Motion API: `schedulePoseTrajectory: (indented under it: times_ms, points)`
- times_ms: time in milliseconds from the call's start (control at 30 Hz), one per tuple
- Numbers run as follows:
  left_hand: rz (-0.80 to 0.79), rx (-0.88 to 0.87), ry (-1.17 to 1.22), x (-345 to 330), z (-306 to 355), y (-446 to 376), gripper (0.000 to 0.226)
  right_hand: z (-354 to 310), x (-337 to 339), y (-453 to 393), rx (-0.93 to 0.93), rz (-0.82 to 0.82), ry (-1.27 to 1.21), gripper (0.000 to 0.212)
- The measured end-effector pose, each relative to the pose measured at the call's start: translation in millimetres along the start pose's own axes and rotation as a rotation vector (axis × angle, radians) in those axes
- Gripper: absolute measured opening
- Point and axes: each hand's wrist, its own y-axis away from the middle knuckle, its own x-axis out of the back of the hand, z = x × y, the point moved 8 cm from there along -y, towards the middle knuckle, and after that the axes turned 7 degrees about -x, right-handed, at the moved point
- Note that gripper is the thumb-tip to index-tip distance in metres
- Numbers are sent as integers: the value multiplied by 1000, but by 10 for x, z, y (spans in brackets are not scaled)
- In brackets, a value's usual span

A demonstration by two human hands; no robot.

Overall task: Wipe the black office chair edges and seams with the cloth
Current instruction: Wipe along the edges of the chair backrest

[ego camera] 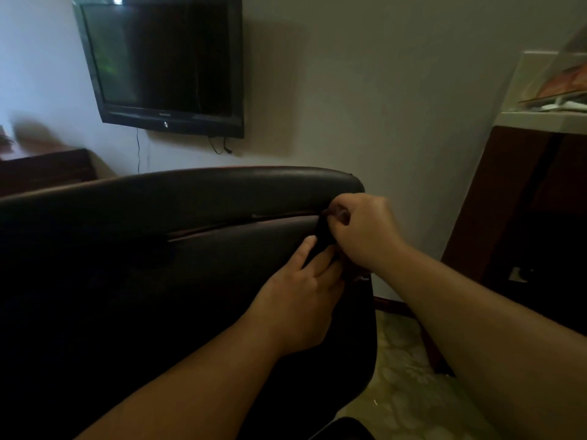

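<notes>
Seen from the head camera, a person's two bare hands work at the upper right corner of a black leather-look office chair backrest (133,249), whose rounded top edge runs across the middle of the frame. The right hand (365,231) has its fingers curled, pinching a dark, narrow cloth (324,236) against the right end of the horizontal seam (222,225) that crosses the backrest just below the top edge. The left hand (298,300) lies just beneath, its fingers mostly straight and pointed upward along the lower part of the cloth, touching it and the chair surface; whether the thumb grips the fabric cannot be told, as the cloth nearly blends with the dark upholstery. Both forearms reach in from the bottom of the frame. On the pale wall behind hangs a black flat-screen television (162,61), switched off, with thin cables trailing below it. A dark brown wooden cabinet (521,201) stands at right, carrying a clear display case (540,77) on its top. Patterned greenish flooring (406,376) shows beside the chair's right edge.
</notes>
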Motion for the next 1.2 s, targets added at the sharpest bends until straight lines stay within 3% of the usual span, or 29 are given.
schedulePoseTrajectory:
  times_ms: [67,200,400,567,733,900,1200]
  points:
    - [-6,7,-6,2,2,-8,63,-19,8,-3,22,-67,7,8]
    - [-50,2,-48,-1,19,-52,68,-99,144,-99,53,61,21,7]
    - [-96,-17,-63,-19,12,-20,69,-169,45,-65,27,-129,18,12]
    - [-96,1,-71,-15,0,-29,71,-226,96,-13,6,31,-61,11]
    - [-99,-13,-99,-43,6,-33,67,-176,-4,104,-12,-142,-20,11]
    - [-72,-25,-84,-18,24,-38,73,-271,78,-3,-5,1,-72,10]
    - [-8,-36,-54,-16,9,10,71,-379,32,-72,26,-259,88,9]
